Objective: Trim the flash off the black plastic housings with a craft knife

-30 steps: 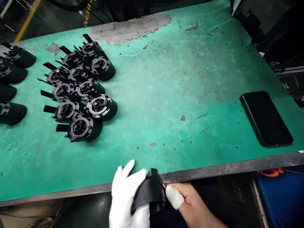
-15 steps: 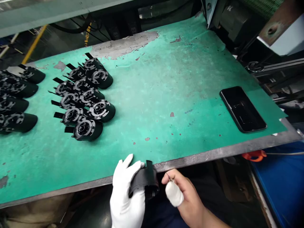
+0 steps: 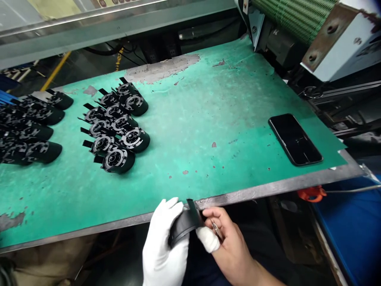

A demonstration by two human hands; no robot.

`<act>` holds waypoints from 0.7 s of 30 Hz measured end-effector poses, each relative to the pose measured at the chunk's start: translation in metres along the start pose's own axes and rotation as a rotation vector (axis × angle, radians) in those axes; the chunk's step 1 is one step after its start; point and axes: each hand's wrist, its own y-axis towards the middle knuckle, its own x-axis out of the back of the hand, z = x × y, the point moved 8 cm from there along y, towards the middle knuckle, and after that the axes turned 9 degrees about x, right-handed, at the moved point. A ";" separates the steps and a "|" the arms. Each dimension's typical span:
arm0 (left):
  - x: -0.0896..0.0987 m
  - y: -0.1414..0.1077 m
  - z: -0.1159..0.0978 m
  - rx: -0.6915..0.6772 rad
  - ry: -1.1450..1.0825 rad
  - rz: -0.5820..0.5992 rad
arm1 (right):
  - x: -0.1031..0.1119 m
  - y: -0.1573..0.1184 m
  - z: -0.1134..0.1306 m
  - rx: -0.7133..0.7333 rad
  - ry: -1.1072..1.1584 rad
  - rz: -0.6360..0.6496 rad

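Observation:
My left hand [image 3: 165, 246], in a white glove, is closed around a black plastic cylindrical housing [image 3: 186, 225] at the table's front edge. A flat black tab stands up from the housing. My right hand [image 3: 228, 242] is bare except for a white cover on the thumb. Its curled fingers hold a small thin metal tool [image 3: 216, 229], whose exact kind I cannot make out. The covered thumb rests against the housing's right end.
Several similar black housings [image 3: 119, 159] stand in a cluster on the green table [image 3: 190, 119], with more [image 3: 44, 151] at the far left. A phone [image 3: 294, 139] lies at the right. An orange object [image 3: 312, 194] hangs by a blue surface [image 3: 351, 226] beyond the edge.
The housing has tilted and turned in my left hand, its opening less visible. My right hand has come in, thumb now against the housing. The view has shifted slightly.

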 end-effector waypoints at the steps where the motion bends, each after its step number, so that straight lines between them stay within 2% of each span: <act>1: 0.000 -0.001 -0.002 -0.012 -0.010 0.011 | 0.000 0.000 0.002 0.015 -0.003 0.029; 5: 0.000 0.000 -0.004 -0.055 -0.038 0.042 | 0.002 0.006 0.011 0.035 0.000 0.120; 10: -0.001 0.005 -0.005 -0.062 -0.013 0.025 | 0.008 0.010 0.015 0.024 0.020 0.079; 16: -0.006 0.009 -0.015 -0.129 0.135 0.005 | 0.003 0.004 0.001 -0.065 0.020 0.118; 21: -0.009 0.007 -0.011 -0.115 0.120 0.008 | 0.019 -0.002 -0.006 -0.073 0.087 0.075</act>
